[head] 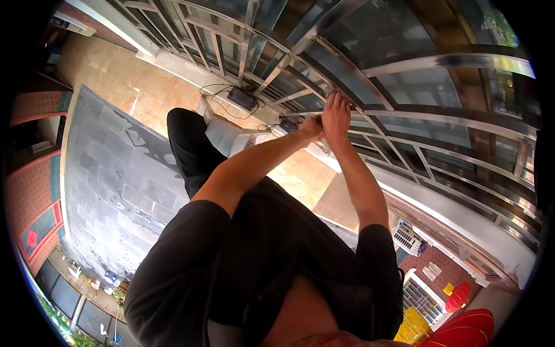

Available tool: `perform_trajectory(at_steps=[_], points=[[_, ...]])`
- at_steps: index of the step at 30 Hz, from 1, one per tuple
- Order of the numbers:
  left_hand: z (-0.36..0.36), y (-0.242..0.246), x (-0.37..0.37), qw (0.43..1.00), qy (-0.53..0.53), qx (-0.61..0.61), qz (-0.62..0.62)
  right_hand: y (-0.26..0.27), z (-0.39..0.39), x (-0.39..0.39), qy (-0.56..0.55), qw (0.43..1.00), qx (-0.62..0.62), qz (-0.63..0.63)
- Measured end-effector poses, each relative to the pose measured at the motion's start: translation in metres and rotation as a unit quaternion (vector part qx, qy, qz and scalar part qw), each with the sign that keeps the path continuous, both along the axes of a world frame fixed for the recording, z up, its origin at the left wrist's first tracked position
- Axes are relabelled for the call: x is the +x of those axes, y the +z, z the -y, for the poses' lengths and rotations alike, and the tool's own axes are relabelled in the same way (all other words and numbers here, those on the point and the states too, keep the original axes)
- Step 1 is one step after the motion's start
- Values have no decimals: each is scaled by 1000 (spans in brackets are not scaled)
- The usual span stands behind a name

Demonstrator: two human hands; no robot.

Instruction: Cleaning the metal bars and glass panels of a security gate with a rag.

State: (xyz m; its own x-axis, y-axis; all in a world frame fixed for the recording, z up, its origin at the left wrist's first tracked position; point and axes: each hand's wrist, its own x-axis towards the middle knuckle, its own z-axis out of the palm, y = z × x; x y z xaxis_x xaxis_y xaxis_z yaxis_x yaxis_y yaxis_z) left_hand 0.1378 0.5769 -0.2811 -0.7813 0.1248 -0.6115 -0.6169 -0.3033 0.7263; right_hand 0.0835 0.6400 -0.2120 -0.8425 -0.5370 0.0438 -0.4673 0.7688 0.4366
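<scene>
A stainless-steel window grille with glass panes behind it rises in front of me. My right hand has its fingers curled over a bar of this grille, back of the hand towards me. Close beside its wrist is my left hand, blurred, with its fingers bunched. Something dark shows at the left fingertips, too smeared to name. A pale scrap of material shows just below the hands; whether either hand holds it is unclear.
On the ledge below the grille lie a black box with a looped cable and another dark corded device. A grey metal structure stands by my knee. Below are tan floor tiles and grey paving. Red lanterns hang lower right.
</scene>
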Motion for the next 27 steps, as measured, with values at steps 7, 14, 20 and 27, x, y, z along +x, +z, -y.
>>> perform_trajectory(at_steps=[7, 14, 20, 27], points=[[59, -10, 20, 957, -156, -244, 1, -61, -22, 72, -105, 914, -375, 116], [57, -9, 69, 998, -60, -20, 22, -34, -18, 81, 18, 873, -479, 93], [48, 16, -6, 963, 55, -221, -147, -3, -10, 10, 82, 959, -267, -43], [53, 1, 14, 921, 22, -354, -161, -24, 2, 46, 1, 969, -238, -71]])
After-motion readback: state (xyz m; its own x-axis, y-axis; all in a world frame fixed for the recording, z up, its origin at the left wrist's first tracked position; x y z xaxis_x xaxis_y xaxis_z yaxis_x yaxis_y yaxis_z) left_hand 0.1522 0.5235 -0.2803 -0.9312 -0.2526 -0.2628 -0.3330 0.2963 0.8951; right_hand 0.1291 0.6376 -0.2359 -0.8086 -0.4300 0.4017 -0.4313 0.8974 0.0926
